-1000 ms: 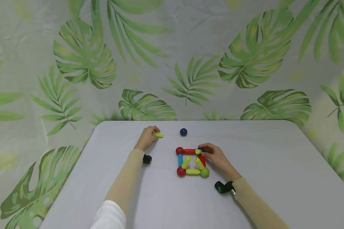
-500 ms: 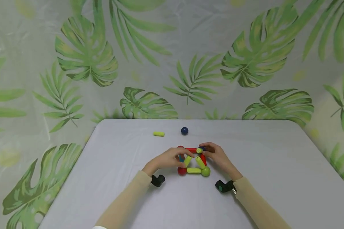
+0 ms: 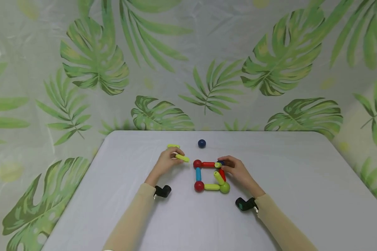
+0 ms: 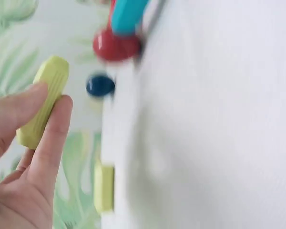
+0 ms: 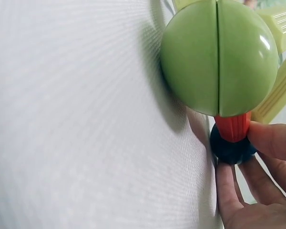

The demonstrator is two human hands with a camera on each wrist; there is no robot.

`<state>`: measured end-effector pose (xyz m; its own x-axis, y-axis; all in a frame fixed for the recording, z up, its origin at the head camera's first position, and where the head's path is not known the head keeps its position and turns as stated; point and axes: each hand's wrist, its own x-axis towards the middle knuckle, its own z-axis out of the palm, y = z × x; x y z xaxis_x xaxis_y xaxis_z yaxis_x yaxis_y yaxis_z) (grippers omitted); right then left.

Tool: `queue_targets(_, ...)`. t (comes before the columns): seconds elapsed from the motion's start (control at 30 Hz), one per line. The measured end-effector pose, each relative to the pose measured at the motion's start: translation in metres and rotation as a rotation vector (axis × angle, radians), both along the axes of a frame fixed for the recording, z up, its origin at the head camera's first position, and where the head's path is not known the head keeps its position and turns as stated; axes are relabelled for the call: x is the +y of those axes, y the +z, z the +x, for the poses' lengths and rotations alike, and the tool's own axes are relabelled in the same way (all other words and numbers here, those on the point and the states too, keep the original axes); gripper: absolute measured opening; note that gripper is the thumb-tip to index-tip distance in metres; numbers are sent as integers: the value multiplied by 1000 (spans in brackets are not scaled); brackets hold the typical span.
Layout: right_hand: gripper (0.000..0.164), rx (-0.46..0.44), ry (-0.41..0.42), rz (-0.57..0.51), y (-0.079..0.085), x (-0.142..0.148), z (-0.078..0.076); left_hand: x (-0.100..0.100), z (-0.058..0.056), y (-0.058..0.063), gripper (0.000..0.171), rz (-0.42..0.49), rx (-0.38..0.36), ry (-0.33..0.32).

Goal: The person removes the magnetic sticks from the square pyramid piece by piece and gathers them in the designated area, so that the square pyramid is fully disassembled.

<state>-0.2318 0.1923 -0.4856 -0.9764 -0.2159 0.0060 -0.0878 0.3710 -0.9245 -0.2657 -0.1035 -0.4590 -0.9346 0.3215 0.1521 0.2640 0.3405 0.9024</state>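
Observation:
My left hand (image 3: 166, 163) pinches a yellow-green magnetic rod (image 4: 47, 100) between thumb and fingers, raised left of a square frame of rods and balls. Red balls (image 3: 199, 186) form the frame's two left corners, joined by a light-blue rod (image 3: 198, 174). A green ball (image 5: 219, 57) sits at the near right corner, with a yellow-green rod (image 3: 219, 178) slanting up from it. At the far right corner, my right hand (image 3: 237, 170) holds a dark-blue ball (image 5: 231, 150) by its sides. Another yellow-green rod (image 3: 218, 165) points up from that ball.
A loose dark-blue ball (image 3: 201, 143) lies behind the frame on the white table (image 3: 289, 209). Beyond my left hand lies a loose yellow-green rod (image 3: 173, 146). A leaf-patterned cloth (image 3: 207, 45) hangs behind the table's far edge.
My left hand left the loose far rod, reached to the frame, and pulled the slanting rod off the near-left red ball, moving it left. My right hand stayed at the dark-blue ball.

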Motion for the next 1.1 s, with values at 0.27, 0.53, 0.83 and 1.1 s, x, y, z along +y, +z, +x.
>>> queue_targets(0.27, 31, 2, 4, -22, -2, 1, 1, -25, -38, -14, 17, -169, -31, 258)
queue_targets(0.53, 31, -13, -2, -12, -5, -2, 1, -26, -51, -20, 16, -255, 13, 314)
queue_targets(0.83, 31, -5, 3, -2, 1, -2, 1, -26, -58, -15, 20, -259, 6, 318)
queue_targets(1.1, 31, -12, -10, 2, 1, -1, 1, -29, -65, -14, 42, -270, -76, 181)
